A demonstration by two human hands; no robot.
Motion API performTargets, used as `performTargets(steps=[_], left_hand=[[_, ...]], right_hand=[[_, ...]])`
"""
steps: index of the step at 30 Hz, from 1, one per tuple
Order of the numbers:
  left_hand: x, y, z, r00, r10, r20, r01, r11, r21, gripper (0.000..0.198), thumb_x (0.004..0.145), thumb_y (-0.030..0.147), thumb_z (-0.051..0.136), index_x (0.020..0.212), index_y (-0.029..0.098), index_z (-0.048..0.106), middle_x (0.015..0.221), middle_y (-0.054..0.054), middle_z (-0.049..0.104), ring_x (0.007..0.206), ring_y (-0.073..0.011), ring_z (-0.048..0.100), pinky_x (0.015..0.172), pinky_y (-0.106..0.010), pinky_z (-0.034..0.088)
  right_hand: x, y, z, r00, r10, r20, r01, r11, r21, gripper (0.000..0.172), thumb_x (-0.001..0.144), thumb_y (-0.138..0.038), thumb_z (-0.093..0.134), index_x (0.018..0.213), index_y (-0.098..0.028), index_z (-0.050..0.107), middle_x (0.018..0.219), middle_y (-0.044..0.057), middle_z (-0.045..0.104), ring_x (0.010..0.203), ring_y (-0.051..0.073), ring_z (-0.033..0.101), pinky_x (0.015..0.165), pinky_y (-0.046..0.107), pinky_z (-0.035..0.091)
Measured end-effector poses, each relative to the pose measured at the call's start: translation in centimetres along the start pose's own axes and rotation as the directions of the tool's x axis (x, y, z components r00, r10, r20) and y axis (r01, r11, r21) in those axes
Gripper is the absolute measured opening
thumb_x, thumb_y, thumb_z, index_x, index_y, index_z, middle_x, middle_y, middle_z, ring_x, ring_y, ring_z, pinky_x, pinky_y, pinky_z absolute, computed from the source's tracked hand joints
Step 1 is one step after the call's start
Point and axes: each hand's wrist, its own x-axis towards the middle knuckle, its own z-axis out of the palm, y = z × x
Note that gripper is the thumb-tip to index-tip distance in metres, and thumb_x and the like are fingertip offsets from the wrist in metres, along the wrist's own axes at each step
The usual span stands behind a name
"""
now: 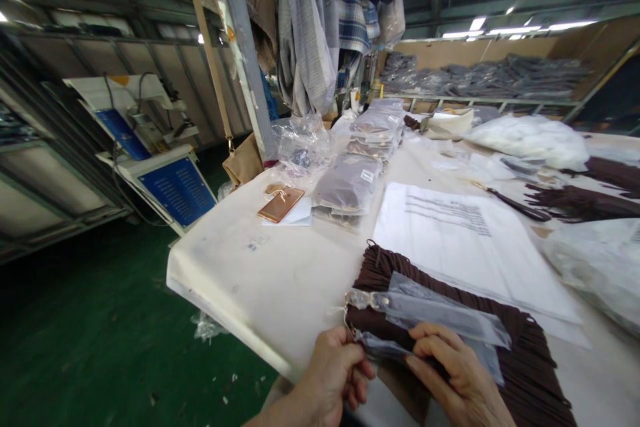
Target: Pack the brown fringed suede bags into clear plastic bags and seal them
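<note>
Head view: plastic sleeve (381, 345) in right hand (456, 373)

Bare left hand (336, 363), bare right hand (457, 373), slim fingers (436, 345), bare left forearm (286, 409)

Both hands bare, positioned at near side, right of centre. Left hand (340, 368): fingers curled toward palm, thumb pressed to index finger in pinch; left wrist (296, 405) extended from near left. Right hand (463, 377): back turned upward, fingers bent and pointed left, thumb brought toward index finger. Hands held apart, fingertips facing.
</note>
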Motion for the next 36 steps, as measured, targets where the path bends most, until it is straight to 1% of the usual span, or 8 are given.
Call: performTargets(steps=[6, 10, 15, 20, 23, 26, 32, 36], left_hand=[[0.4, 1.3, -2.2, 0.997, 0.033, -0.069, -0.036, 0.999, -0.037, 0.027, 0.051, 0.026, 0.053, 0.075, 0.018, 0.046, 0.057, -0.001, 0.061, 0.038, -0.0131, 0.054, 0.033, -0.017, 0.029], [1.0, 3.0, -2.3, 1.000, -0.031, -0.002, 0.030, 0.989, -0.146, 0.024, 0.055, 0.016, 0.052, 0.079, 0.014, 0.052, 0.068, -0.005, 0.065, 0.058, -0.0155, 0.063, 0.058, -0.026, 0.049], [1.0, 4.0, -1.3, 0.980, -0.155, 0.122, 0.182, 0.949, -0.259, 0.016, 0.067, 0.019, 0.044, 0.073, 0.011, 0.056, 0.067, -0.006, 0.062, 0.057, -0.0137, 0.059, 0.068, -0.031, 0.050], [-1.6, 2.7, -3.1, 0.998, 0.052, 0.040, -0.043, 0.981, -0.189, 0.032, 0.067, 0.037, 0.064, 0.086, 0.014, 0.054, 0.082, -0.009, 0.065, 0.074, -0.0196, 0.063, 0.068, -0.029, 0.046], [-2.7, 1.4, -3.5, 0.999, 0.003, 0.034, 0.003, 0.984, -0.177, 0.037, 0.056, 0.032, 0.075, 0.081, 0.016, 0.052, 0.081, -0.007, 0.064, 0.076, -0.0200, 0.062, 0.072, -0.030, 0.045], [-2.4, 0.5, -2.4, 0.980, -0.073, 0.182, 0.121, 0.955, -0.269, 0.035, 0.051, 0.022, 0.078, 0.076, 0.014, 0.054, 0.083, -0.008, 0.064, 0.079, -0.0182, 0.061, 0.075, -0.028, 0.042], [-0.1, -0.9, 1.2, 0.956, 0.065, 0.286, 0.098, 0.849, -0.520, 0.030, 0.043, 0.007, 0.068, 0.070, 0.014, 0.060, 0.060, 0.003, 0.055, 0.061, -0.0103, 0.051, 0.073, -0.027, 0.041], [1.0, -1.8, 2.7, 0.929, 0.139, 0.344, 0.108, 0.786, -0.609, 0.041, 0.039, 0.003, 0.064, 0.078, 0.016, 0.063, 0.080, -0.002, 0.065, 0.084, -0.0166, 0.057, 0.083, -0.029, 0.041]], right_hand=[[-0.3, -0.1, 0.0, 0.997, -0.042, -0.059, 0.040, 0.998, -0.038, 0.032, 0.086, -0.046, 0.049, 0.065, -0.025, 0.061, 0.084, 0.004, 0.067, 0.075, 0.018, 0.066, 0.061, 0.027, 0.054], [-0.4, 0.3, 0.0, 0.998, -0.052, -0.035, 0.049, 0.997, -0.067, 0.027, 0.086, -0.043, 0.051, 0.068, -0.026, 0.061, 0.088, 0.004, 0.067, 0.080, 0.018, 0.066, 0.065, 0.026, 0.054], [-0.6, 0.3, -0.1, 0.997, -0.065, -0.034, 0.063, 0.996, -0.056, 0.025, 0.087, -0.041, 0.051, 0.068, -0.026, 0.060, 0.088, 0.002, 0.067, 0.080, 0.016, 0.065, 0.065, 0.025, 0.053], [-0.9, 0.4, 0.2, 0.998, -0.065, 0.001, 0.065, 0.995, -0.076, 0.015, 0.084, -0.035, 0.057, 0.071, -0.027, 0.060, 0.091, 0.001, 0.066, 0.084, 0.016, 0.064, 0.068, 0.026, 0.052], [-1.1, 0.6, 0.4, 0.997, -0.074, -0.005, 0.073, 0.994, -0.077, 0.014, 0.083, -0.034, 0.057, 0.072, -0.026, 0.060, 0.091, 0.002, 0.066, 0.084, 0.017, 0.064, 0.068, 0.027, 0.052], [-1.1, 0.6, 0.4, 0.997, -0.075, -0.009, 0.074, 0.995, -0.072, 0.015, 0.084, -0.033, 0.056, 0.071, -0.026, 0.061, 0.091, 0.003, 0.066, 0.085, 0.018, 0.064, 0.069, 0.028, 0.052], [-1.1, 0.5, 0.4, 0.997, -0.072, -0.039, 0.070, 0.996, -0.064, 0.015, 0.083, -0.032, 0.056, 0.070, -0.025, 0.060, 0.089, 0.003, 0.067, 0.082, 0.018, 0.065, 0.067, 0.027, 0.053], [-1.3, 1.1, 0.5, 0.997, -0.042, -0.067, 0.035, 0.994, -0.102, 0.016, 0.082, -0.029, 0.055, 0.068, -0.024, 0.060, 0.093, 0.005, 0.067, 0.088, 0.020, 0.064, 0.072, 0.031, 0.053]])
